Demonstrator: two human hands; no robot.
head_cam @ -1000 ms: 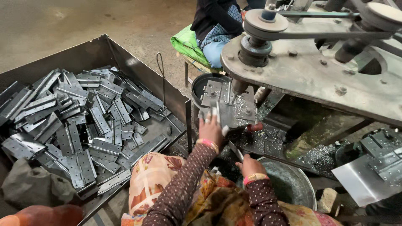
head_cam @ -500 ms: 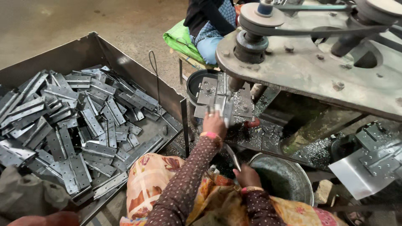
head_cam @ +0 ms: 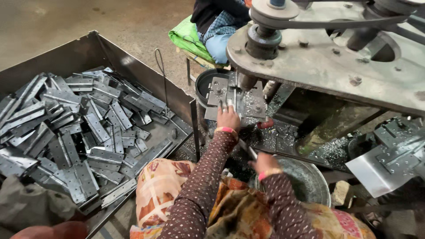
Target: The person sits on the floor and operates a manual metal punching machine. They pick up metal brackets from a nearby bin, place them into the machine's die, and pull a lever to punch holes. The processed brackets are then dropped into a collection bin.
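My left hand [head_cam: 228,117] reaches forward and rests on a flat metal hinge plate [head_cam: 218,91] lying on the drill machine's work table, under the spindle [head_cam: 246,80]. Its fingers press the plate down. My right hand [head_cam: 264,163] is lower and nearer to me, beside a thin metal lever or rod [head_cam: 248,149] at the rim of a round metal basin [head_cam: 310,177]; whether it grips the rod is unclear. Both arms wear dotted maroon sleeves and pink bangles.
A big steel bin [head_cam: 110,48] on the left holds several grey hinge plates [head_cam: 88,128]. The machine's heavy plate with pulleys and a belt [head_cam: 327,57] overhangs at the top right. Another person sits on a green cushion [head_cam: 188,37] beyond. More plates [head_cam: 389,155] lie at the right.
My left hand has stayed on the plate under the spindle. My right hand has dropped lower toward the basin rim. The view has shifted slightly down and right.
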